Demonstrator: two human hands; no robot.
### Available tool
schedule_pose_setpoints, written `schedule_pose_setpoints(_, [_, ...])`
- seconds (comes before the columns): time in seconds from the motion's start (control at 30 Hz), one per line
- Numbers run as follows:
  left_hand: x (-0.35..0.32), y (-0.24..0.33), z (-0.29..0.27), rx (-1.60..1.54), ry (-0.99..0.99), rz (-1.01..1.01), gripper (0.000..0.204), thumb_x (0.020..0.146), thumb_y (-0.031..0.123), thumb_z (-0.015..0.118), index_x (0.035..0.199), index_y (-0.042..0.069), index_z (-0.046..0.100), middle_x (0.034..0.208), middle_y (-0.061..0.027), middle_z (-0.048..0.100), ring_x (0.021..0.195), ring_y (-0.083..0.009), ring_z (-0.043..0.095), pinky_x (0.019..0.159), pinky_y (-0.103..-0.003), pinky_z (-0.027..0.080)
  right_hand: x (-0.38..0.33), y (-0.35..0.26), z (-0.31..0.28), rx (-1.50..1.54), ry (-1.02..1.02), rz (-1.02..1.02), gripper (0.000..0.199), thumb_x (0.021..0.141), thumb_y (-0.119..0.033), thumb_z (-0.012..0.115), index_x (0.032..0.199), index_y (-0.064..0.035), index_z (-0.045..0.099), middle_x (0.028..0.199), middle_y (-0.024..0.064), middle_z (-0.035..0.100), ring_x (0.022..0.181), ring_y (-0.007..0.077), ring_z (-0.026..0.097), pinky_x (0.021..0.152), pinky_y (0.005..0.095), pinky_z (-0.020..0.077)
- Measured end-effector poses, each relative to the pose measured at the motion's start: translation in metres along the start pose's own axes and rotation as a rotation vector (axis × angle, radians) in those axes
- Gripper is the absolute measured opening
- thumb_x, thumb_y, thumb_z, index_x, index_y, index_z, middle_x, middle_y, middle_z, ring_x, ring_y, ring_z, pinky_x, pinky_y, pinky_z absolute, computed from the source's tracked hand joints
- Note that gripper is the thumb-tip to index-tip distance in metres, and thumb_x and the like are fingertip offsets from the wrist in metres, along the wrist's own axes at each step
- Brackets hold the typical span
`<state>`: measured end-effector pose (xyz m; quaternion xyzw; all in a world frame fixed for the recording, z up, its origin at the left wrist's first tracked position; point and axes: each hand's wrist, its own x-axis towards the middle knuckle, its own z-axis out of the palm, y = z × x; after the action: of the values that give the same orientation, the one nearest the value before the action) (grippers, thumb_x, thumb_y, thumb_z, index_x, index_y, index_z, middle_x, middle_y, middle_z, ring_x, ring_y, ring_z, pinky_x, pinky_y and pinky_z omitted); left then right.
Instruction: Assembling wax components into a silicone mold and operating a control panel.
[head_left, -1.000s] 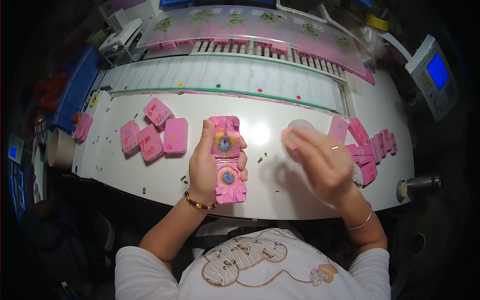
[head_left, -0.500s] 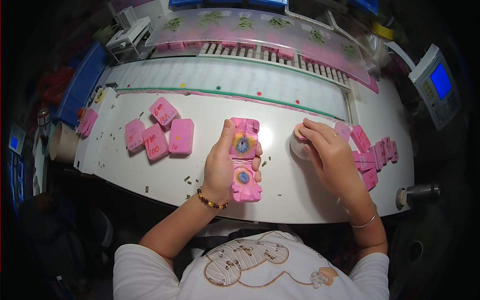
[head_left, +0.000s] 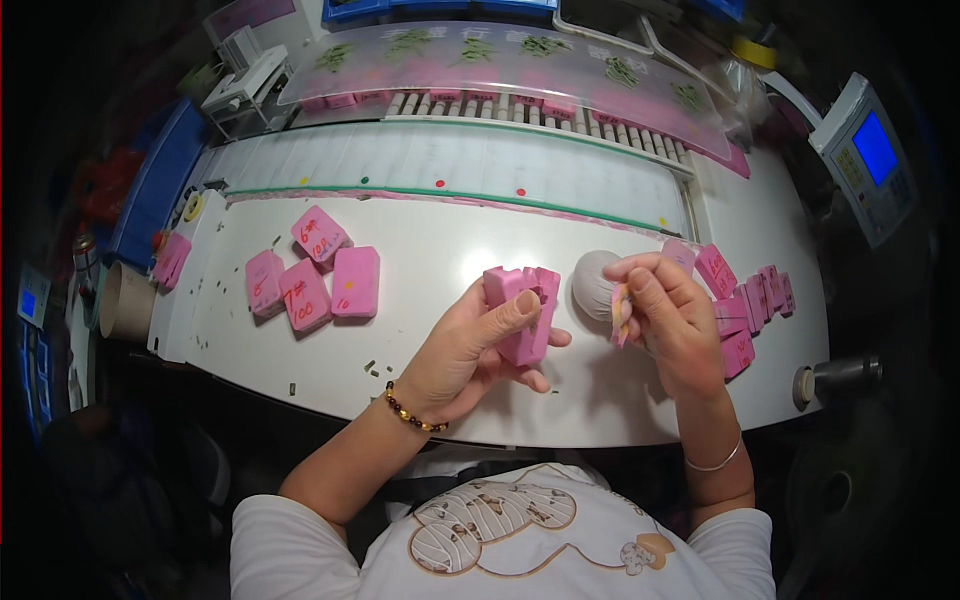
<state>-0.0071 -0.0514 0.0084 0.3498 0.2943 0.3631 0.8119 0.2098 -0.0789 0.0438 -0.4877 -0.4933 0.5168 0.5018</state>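
Observation:
My left hand point(head_left: 470, 345) grips a pink rubber mold point(head_left: 535, 345) over the near middle of the table, thumb across its top edge. The mold stands tilted, and its cavities are turned out of view. My right hand point(head_left: 675, 320) pinches a small flat pink-and-yellow piece point(head_left: 621, 312), its far side hidden by the fingers. Just left of that piece rests a round grey-white pouch-like ball point(head_left: 594, 285) on the table.
Several marked pink blocks point(head_left: 357, 283) lie at the left, more pink blocks point(head_left: 735, 318) at the right. Behind runs a white conveyor belt point(head_left: 440, 160) with coloured dots. Green scraps point(head_left: 372, 370) dot the white table point(head_left: 420, 240). A blue-screened control panel point(head_left: 865, 160) stands at far right.
The mold, opened out flat before, is now folded together and turned in my left hand. My right hand has drawn the small piece off the ball. The belt's dots have shifted left.

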Motion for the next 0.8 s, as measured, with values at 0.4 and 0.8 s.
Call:
schedule_pose_setpoints(0.4, [0.008, -0.016, -0.017, -0.415, -0.15, -0.18, 0.047, 0.103, 0.043, 0.041, 0.118, 0.001, 0.056, 0.116, -0.0155, 0.059, 0.105, -0.0297, 0.064, 0.08, -0.056, 0.059, 0.0, 0.007, 0.003, 0.145, -0.064, 0.139, 0.016, 0.095, -0.012, 0.063, 0.108, -0.0024, 0.062, 0.083, -0.0016, 0.059, 0.071, 0.0038, 0.055, 0.062, 0.0187, 0.0501])
schedule_pose_setpoints(0.8, [-0.001, -0.012, 0.007, 0.011, -0.243, 0.152, 0.079, 0.082, -0.006, 0.071, 0.148, -0.003, 0.027, 0.143, -0.0111, 0.036, 0.133, -0.0197, 0.041, 0.106, -0.034, 0.044, -0.006, 0.015, 0.0, 0.091, -0.012, 0.11, 0.043, 0.084, 0.003, 0.068, 0.124, 0.0003, 0.052, 0.11, 0.0072, 0.061, 0.095, 0.0105, 0.062, 0.081, 0.0243, 0.0531])
